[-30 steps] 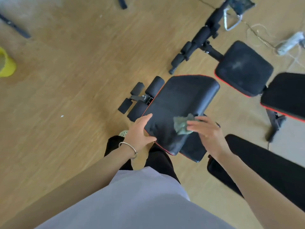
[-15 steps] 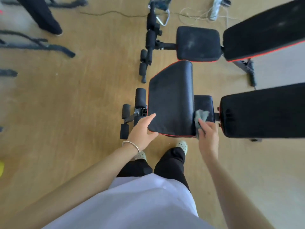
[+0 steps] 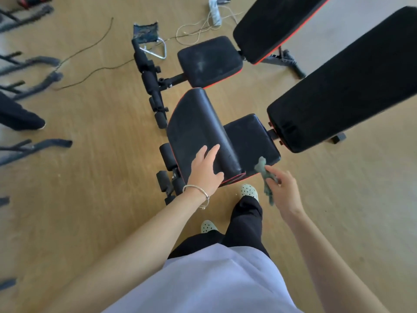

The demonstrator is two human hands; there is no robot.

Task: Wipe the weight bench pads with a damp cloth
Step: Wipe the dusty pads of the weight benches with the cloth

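Observation:
The near weight bench stands in front of me with a raised black front pad (image 3: pixel 194 129), a lower seat pad (image 3: pixel 248 141) and a long back pad (image 3: pixel 347 86), all edged in red. My left hand (image 3: pixel 206 170) rests flat with straight fingers on the near end of the front pad. My right hand (image 3: pixel 283 190) pinches a grey-green cloth (image 3: pixel 264 171) just off the near right corner of the seat pad; the cloth hangs loose below the fingers.
A second bench stands behind, with a dusty seat pad (image 3: pixel 209 61) and a back pad (image 3: pixel 275 26). Foam leg rollers (image 3: pixel 168 159) stick out to the left. Cables and a power strip (image 3: pixel 214 10) lie on the wooden floor. Dark metal frames (image 3: pixel 33 64) line the left edge.
My right hand has drawn the cloth off the seat pad, toward me and to the right. The left hand slid further onto the front pad. The view swung and moved closer.

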